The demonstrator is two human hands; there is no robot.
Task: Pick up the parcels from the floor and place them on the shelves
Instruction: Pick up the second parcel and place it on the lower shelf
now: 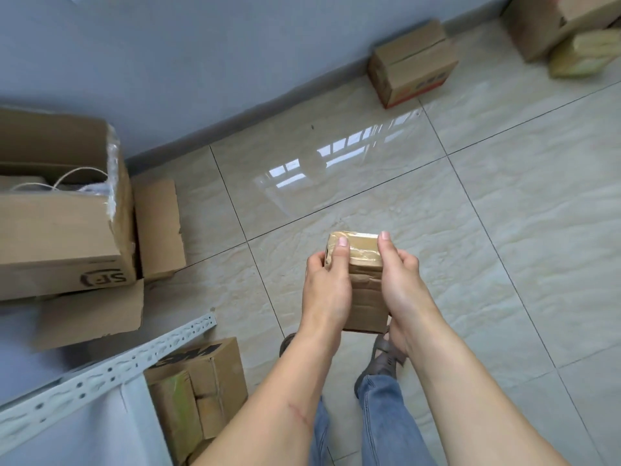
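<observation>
A small taped cardboard parcel (364, 284) is held in front of me above the tiled floor. My left hand (327, 287) grips its left side with the thumb on top. My right hand (401, 284) grips its right side, thumb on the top edge. A white metal shelf (111, 371) with a perforated rail sits at the lower left. On it stands a large open cardboard box (64, 237) with string inside. Another parcel (411, 63) lies on the floor by the far wall.
Cardboard boxes (198, 395) sit on a lower level under the shelf rail. More boxes (554, 25) and a wrapped package (584, 55) lie at the top right corner. A grey wall runs along the back. My legs and sandals are below the parcel.
</observation>
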